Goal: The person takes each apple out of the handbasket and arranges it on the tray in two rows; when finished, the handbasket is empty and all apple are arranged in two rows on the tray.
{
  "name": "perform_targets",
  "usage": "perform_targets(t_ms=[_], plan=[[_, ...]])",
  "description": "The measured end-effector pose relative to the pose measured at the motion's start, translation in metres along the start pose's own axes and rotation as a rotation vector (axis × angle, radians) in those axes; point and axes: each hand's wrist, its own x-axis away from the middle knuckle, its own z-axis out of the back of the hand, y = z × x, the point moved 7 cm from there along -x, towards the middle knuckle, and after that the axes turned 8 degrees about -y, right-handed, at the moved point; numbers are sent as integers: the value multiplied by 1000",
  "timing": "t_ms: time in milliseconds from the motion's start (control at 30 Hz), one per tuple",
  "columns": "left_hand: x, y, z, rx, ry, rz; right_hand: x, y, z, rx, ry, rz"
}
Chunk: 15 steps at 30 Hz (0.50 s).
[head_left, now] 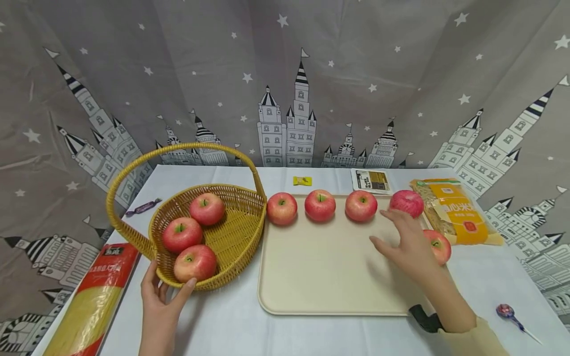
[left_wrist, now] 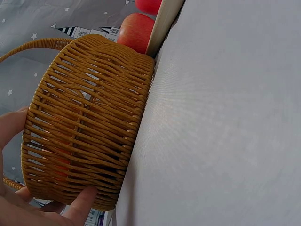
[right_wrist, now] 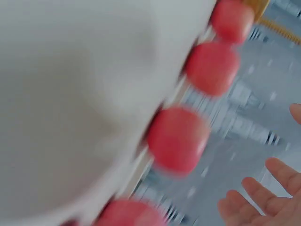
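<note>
wicker basket (head_left: 231, 232), yellow-brown with a hoop handle, sits on the white table cloth (head_left: 231, 326) just left of the cream tray (head_left: 329, 277), its rim touching the tray's left edge. three red apples (head_left: 181, 234) lie inside the basket. left hand (head_left: 160, 301) grips the basket's near wall: thumb hooked over the rim beside the nearest apple, fingers curled against the outer weave; left wrist view shows the same hold, fingers (left_wrist: 82, 202) against the lower weave. right hand (head_left: 407, 244) hovers over the tray's right part, fingers spread and nearly straight, holding nothing; right wrist view is blurred but shows the fingertips (right_wrist: 263, 197) apart and empty. row of three apples (head_left: 319, 205) along the tray's far edge, a fourth apple (head_left: 407, 202) at the far right corner just beyond the fingertips. fifth apple (head_left: 440, 245) at the tray's right edge, partly hidden behind the right hand; contact cannot be told. off the tray: yellow packet (head_left: 458, 212) to the right, red-and-yellow noodle pack (head_left: 95, 296) at near left, lollipop (head_left: 507, 312) at near right, small yellow candy (head_left: 302, 181) and a card (head_left: 371, 180) at the far side.
</note>
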Motion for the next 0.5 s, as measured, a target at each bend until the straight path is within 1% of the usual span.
perform_targets(t_ms=[133,200,300,367,500], plan=[[0,0,-1,4,-6,-10,-18,-41,-25,-79,-59,109],[-1,0,-1,4,-4,-18,-27,-68,-40,-117,-88,189],[-2,-1,1,-8,-2,-32,-38,-110,-64,-143,-143,316],[-3,-3,2,-20,-1,-32,-45,-140,-81,-157,-199,407],[-5,-7,3,-21,-4,-26,-55,-192,-112,-145,-326,535]])
